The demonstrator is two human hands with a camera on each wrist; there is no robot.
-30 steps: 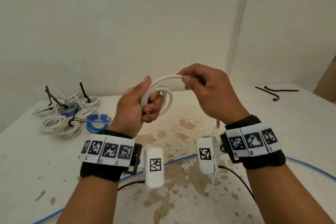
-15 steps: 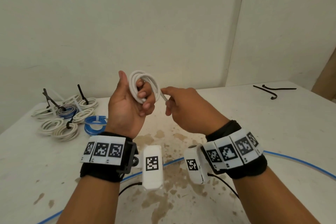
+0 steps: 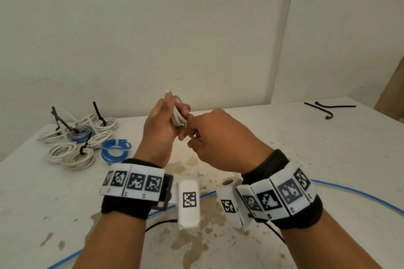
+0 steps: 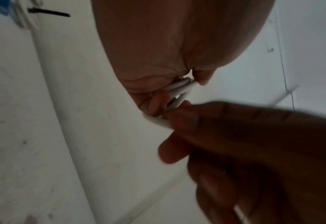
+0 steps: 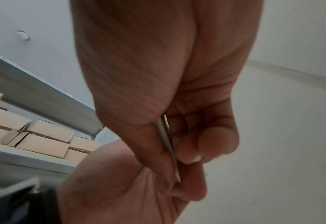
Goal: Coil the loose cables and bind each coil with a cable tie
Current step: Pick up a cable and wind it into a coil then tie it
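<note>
My left hand [image 3: 166, 124] is raised above the table and grips a small coil of white cable [image 3: 177, 113], seen edge-on between thumb and fingers. The same coil [image 4: 179, 91] shows in the left wrist view, squeezed at the fingertips. My right hand [image 3: 209, 135] sits just right of it, fingers curled, pinching the cable's loose end [image 5: 167, 144] against the coil. Two black cable ties [image 3: 328, 109] lie at the far right of the table. A long blue cable [image 3: 341, 190] runs loose across the table near me.
A heap of bound coils [image 3: 83, 140], white and blue with black and white ties, lies at the far left of the stained white table [image 3: 328, 159]. Walls close off the back. Shelves with cardboard boxes [image 5: 43, 142] show in the right wrist view.
The coil has turned from face-on to edge-on in my left hand. My right hand has dropped from the top of the loop and closed in on the coil's lower side.
</note>
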